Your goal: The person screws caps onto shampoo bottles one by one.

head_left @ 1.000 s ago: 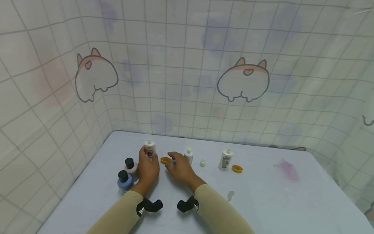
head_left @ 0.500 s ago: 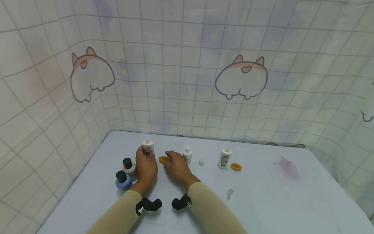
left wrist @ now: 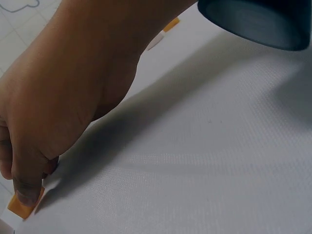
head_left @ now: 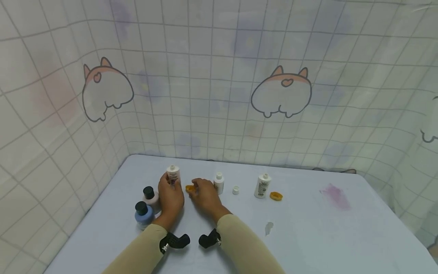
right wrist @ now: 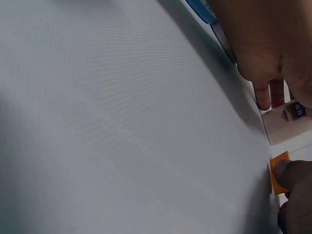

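Observation:
My left hand [head_left: 171,196] curls round a small white bottle [head_left: 173,173] with a printed label, standing upright at the left of the table. In the right wrist view, the lower part of this bottle [right wrist: 287,126] shows beside the left fingers. To its right, my right hand [head_left: 206,196] pinches an orange cap [head_left: 190,188]. The left wrist view shows the right thumb pressed on that cap [left wrist: 22,206], low over the white tabletop. A second white bottle [head_left: 219,183] stands right by the back of the right hand.
Left of my left hand stand a pale pink bottle [head_left: 151,198] and a blue bottle [head_left: 144,215], both black-capped. To the right are a small white cap [head_left: 235,190], another white labelled bottle [head_left: 262,186] and another orange cap [head_left: 276,196]. A curtain [head_left: 219,95] hangs behind the table.
My right hand has moved slightly left to the orange cap, and its fingers have closed on it. The left hand keeps its hold on the white bottle. The head view has shifted a little.

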{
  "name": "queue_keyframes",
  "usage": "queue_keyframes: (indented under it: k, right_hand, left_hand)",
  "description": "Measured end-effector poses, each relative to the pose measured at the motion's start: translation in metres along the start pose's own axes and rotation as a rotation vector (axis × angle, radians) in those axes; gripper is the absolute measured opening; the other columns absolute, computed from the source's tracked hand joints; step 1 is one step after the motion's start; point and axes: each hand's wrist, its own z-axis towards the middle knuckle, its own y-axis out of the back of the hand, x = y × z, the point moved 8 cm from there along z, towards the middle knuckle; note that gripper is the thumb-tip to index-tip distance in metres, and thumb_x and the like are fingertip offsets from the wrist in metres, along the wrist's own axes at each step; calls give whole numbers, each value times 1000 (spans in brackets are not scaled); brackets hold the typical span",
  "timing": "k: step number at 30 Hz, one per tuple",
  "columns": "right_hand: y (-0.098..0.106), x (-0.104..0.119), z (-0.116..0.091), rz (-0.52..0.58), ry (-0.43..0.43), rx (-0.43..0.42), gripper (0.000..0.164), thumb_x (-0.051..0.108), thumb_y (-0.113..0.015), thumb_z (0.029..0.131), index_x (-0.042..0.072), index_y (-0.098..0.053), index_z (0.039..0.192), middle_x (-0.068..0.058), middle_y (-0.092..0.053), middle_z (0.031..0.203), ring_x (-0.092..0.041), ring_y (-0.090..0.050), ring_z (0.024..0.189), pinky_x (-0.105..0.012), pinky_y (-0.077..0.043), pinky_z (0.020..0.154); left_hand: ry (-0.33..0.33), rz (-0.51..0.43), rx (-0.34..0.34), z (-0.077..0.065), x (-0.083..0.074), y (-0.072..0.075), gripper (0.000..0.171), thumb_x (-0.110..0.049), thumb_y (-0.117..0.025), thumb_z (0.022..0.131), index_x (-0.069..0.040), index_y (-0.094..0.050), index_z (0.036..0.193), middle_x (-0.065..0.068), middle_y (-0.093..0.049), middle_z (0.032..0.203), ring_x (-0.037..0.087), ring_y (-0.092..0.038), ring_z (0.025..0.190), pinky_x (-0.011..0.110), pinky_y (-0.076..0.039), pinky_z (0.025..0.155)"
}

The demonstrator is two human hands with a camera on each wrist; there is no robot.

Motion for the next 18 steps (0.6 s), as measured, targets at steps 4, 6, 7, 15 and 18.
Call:
queue_keyframes:
  k: [4,6,7,15,18]
  right_hand:
    - [1,2,-1,2,13,-13,37,15,-76,95,6,-66,129,-7,-70,113,-22,-64,107,-37,-54,96]
    - [2,2,-2,-2,15,-13,35,15,-75,95,6,-67,128,-6,-70,112,-22,-64,107,-37,-54,95]
    - [3,2,-3,-4,16,-12,35,15,-75,95,6,-67,128,-6,-70,113,-22,-64,107,-36,-54,95]
    - [6,0,-10,18,13,15,36,19,-73,96,7,-67,129,-5,-69,116,-19,-63,111,-35,-53,99]
    - [8,0,-13,29,48,8,36,16,-73,94,5,-67,128,-6,-68,114,-18,-63,108,-34,-54,96]
  left_hand:
    - [7,9,-6,-1,2,-1,49,-6,-54,105,11,-36,148,31,-45,140,44,-41,136,56,-37,114]
    - [9,17,-9,-1,2,-1,48,-7,-55,105,11,-38,146,31,-46,138,44,-43,134,56,-38,113]
    - [9,22,-11,-1,2,-1,48,-7,-55,105,11,-39,145,31,-47,137,44,-44,133,56,-38,112]
    - [-13,61,-24,-1,2,0,42,-7,-59,103,13,-46,138,32,-52,127,45,-47,125,57,-40,108]
    - [-15,50,-10,-1,2,-1,41,-6,-59,103,13,-47,137,32,-54,128,45,-49,125,57,-41,108]
